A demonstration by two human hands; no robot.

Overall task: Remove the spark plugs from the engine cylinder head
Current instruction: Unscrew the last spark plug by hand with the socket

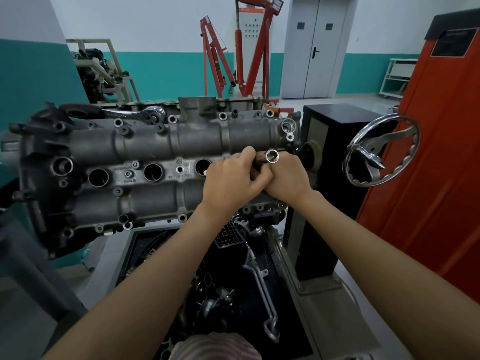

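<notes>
The grey cylinder head (155,141) lies across an engine stand, with a row of round spark plug wells (152,172) along its middle. Over the rightmost well, my left hand (231,178) and my right hand (285,178) meet, fingers curled together. Both grip a chrome spark plug socket (271,156) whose open end points up toward me. Its lower part is hidden by my fingers. The well under my hands is covered. A ratchet wrench (124,114) with a dark handle lies on the far edge of the head.
A chrome handwheel (381,152) sticks out at the right beside a black stand column (322,162) and an orange cabinet (428,165). A black tray (233,281) with parts lies below the head. A red engine hoist (244,53) stands behind.
</notes>
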